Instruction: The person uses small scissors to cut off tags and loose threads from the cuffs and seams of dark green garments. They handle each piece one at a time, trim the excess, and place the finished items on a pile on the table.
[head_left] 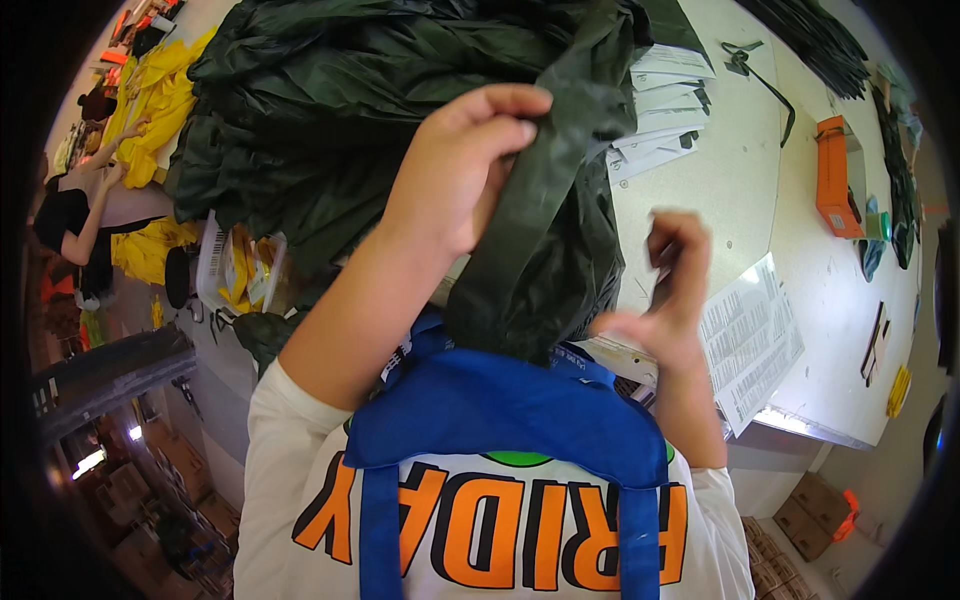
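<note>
A large heap of dark green, shiny fabric [310, 110] is piled on the table in front of me. My left hand [465, 150] is closed in a pinch on the edge of a long flat strip of that fabric [535, 190], which runs down toward my blue apron [500, 400]. To the right of the strip, my right hand [680, 290] is apart from the fabric, thumb and curled fingers spread with a gap between them. It is slightly blurred, and nothing shows in it.
White paper packets [660, 105] are stacked beside the heap. A printed sheet [755, 340] lies near my right forearm, with an orange box [838, 180] beyond it. A black cord [765, 85] lies at the back. On the left are a white basket [215, 265] and a co-worker handling yellow fabric [160, 100].
</note>
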